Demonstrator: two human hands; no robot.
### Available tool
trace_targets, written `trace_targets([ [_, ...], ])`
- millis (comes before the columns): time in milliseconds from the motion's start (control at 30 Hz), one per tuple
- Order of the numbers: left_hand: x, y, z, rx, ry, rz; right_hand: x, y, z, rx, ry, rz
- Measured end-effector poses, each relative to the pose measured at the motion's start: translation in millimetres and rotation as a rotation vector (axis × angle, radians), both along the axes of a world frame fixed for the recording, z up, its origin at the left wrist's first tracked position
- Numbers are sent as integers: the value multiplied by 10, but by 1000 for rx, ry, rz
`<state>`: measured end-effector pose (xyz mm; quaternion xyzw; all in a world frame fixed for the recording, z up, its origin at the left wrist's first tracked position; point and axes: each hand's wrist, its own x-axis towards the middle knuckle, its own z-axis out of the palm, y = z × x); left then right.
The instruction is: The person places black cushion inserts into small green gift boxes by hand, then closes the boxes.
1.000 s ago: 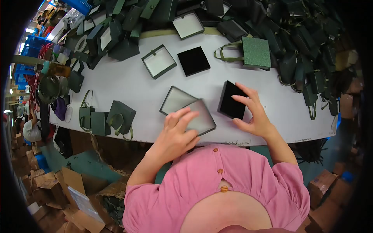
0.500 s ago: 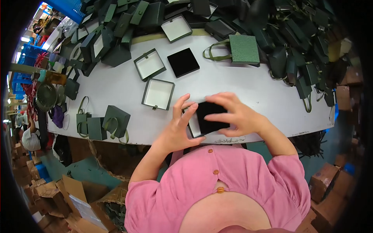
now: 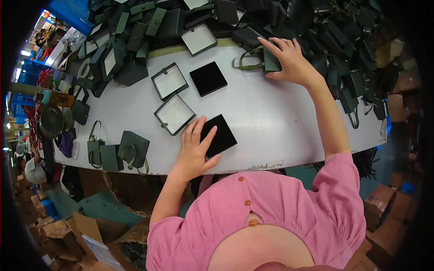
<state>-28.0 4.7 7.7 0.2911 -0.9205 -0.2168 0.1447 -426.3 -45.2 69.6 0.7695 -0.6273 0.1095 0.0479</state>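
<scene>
My left hand lies with spread fingers on the left part of a box with a black insert, near the table's front edge. Farther up, my right hand is closed round a green box with a ribbon loop, thumb at its lower edge and fingers over its top. Two open trays with white insides, an upper one and a lower one, touch at their corners just beyond my left hand. Another black-filled box sits to their right.
Dark green boxes are heaped along the far side of the white table. A white-lined tray rests at the heap's edge. Small ribboned boxes stand at the left, near a fan. Cardboard cartons are on the floor.
My right hand has left the near black-filled box and moved up and right onto the green ribboned box. The near box and lower tray have shifted left and turned; my left hand now lies flatter.
</scene>
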Motion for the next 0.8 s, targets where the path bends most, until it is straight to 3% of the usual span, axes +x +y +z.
trace_targets([
  [133,-47,79,-9,-20,20,77,392,465,281,6,-236,184],
  [300,43,91,-58,-11,2,144,951,1194,-20,357,-179,132],
  [400,91,113,-19,-23,-22,120,974,1120,-70,204,-244,94],
  [633,85,122,27,-61,-89,84,1169,743,-417,227,-121,113],
  [800,98,126,35,19,-33,173,980,841,-466,-50,-830,158],
])
